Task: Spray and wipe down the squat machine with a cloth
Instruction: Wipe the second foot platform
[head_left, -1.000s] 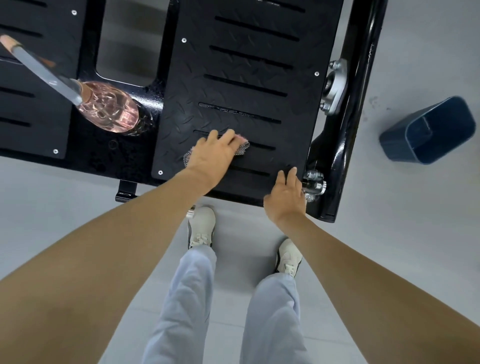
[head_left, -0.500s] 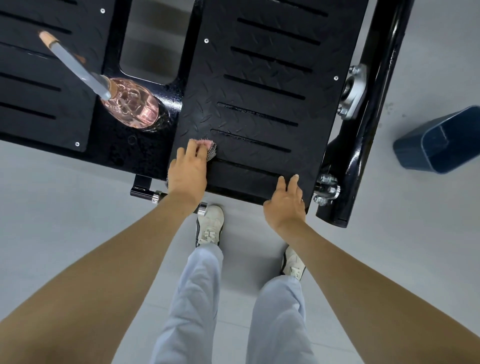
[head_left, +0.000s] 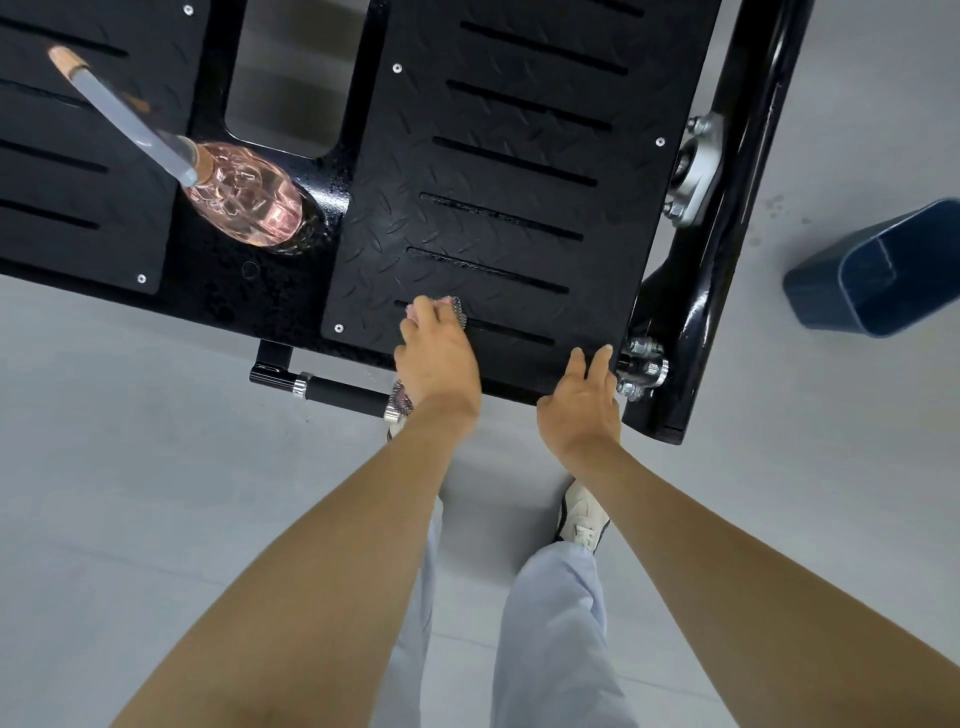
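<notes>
Cloth (head_left: 453, 310) gripped under left hand (head_left: 439, 358), fingers bent over it, near edge of right footplate (head_left: 519, 193). Right hand (head_left: 582, 410) rests flat, holding nothing. Wide leftward stroke could topple spray bottle (head_left: 244, 200).

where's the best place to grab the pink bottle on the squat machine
Wrap the slim grey neck just above the shoulder, coming in from the near, floor side. The pink bottle stands upright on the frame between the footplates; its body is wide and rounded, while the neck is narrow and free all round.
</notes>
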